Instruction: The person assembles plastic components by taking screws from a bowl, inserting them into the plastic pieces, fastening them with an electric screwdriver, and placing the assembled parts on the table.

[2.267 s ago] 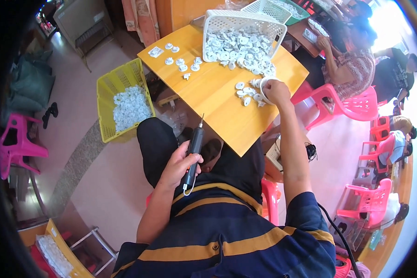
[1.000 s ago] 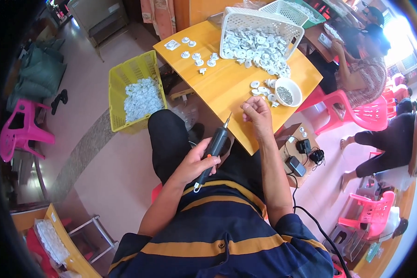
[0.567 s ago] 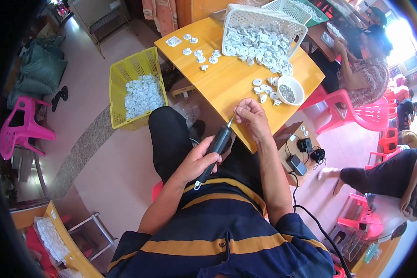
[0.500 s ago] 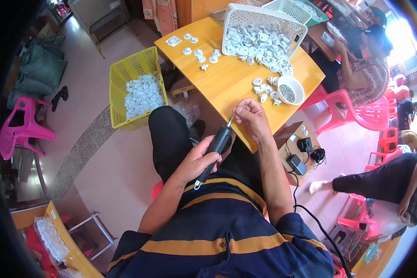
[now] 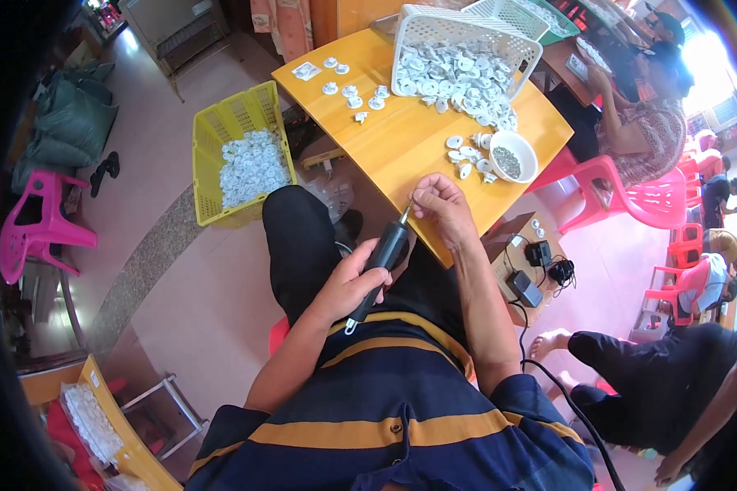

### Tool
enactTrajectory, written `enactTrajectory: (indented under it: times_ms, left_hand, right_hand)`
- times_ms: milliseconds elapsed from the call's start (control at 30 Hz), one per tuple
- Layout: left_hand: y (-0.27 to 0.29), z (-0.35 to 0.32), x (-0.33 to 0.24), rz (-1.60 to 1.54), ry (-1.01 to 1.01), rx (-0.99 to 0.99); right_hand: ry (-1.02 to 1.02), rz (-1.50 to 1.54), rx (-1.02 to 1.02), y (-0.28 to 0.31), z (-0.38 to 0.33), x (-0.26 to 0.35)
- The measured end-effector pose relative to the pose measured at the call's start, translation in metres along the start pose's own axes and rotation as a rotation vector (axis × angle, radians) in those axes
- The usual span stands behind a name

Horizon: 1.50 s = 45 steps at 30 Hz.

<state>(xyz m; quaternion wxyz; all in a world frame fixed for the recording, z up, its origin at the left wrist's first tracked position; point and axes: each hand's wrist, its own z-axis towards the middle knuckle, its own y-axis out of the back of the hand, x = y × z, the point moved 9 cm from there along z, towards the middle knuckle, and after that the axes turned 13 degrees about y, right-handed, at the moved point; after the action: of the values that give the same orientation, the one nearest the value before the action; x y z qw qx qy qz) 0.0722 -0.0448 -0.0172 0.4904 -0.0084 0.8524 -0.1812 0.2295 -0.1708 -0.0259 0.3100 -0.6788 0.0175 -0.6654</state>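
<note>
My left hand (image 5: pixel 354 283) is wrapped round a black electric screwdriver (image 5: pixel 382 266) with a metal loop at its rear end. Its tip points up and right, to the fingers of my right hand (image 5: pixel 440 204). Those fingers are pinched together at the tip, over the near edge of the yellow table (image 5: pixel 401 164); what they hold is too small to make out. Beyond them stands a white bowl (image 5: pixel 529 146) of small metal screws (image 5: pixel 508 163). Several round white plastic parts (image 5: pixel 464 155) lie beside the bowl.
A tipped white basket (image 5: pixel 526 61) spills white parts onto the table. More parts sit at the table's far left. A yellow crate (image 5: pixel 207 176) of parts stands by my left knee. Power adapters (image 5: pixel 524 288) and cables lie on a box at right. Seated co-workers (image 5: pixel 643 123) are at right.
My hands and the screwdriver have hardly moved. At the right, a person in dark clothes has moved nearer and lower in the picture.
</note>
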Motion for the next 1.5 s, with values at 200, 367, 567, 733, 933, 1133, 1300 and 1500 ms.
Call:
enactTrajectory:
  times_ms: [200,367,567,733,933,1133,1300,1500]
  left_hand:
    - [0.006,-0.002,-0.009,-0.064,-0.053,0.011]
    - [0.011,-0.002,-0.009,-0.093,-0.055,-0.004]
    - [0.009,-0.002,-0.007,-0.066,-0.039,-0.022]
    - [0.009,-0.002,-0.007,-0.047,-0.037,-0.033]
    - [0.009,-0.002,-0.007,-0.039,-0.045,-0.02]
    - [0.008,-0.002,-0.009,-0.008,-0.056,-0.016]
    - [0.007,-0.004,-0.009,-0.039,0.001,-0.039]
    - [0.009,-0.002,-0.004,-0.027,-0.004,-0.012]
  right_hand:
    - [0.006,-0.111,-0.081,-0.008,-0.007,0.01]
    - [0.345,-0.505,-0.221,0.038,0.004,0.049]
    - [0.781,-1.457,-0.237,0.027,0.001,0.1]
    - [0.603,-1.528,-0.212,0.038,0.009,0.083]
    - [0.555,-1.472,-0.21,0.035,0.007,0.078]
    - [0.42,-0.957,-0.241,0.051,0.005,0.051]
    - [0.128,-0.39,-0.226,0.031,0.002,0.011]
    - [0.076,-0.465,-0.135,0.014,0.002,0.003]
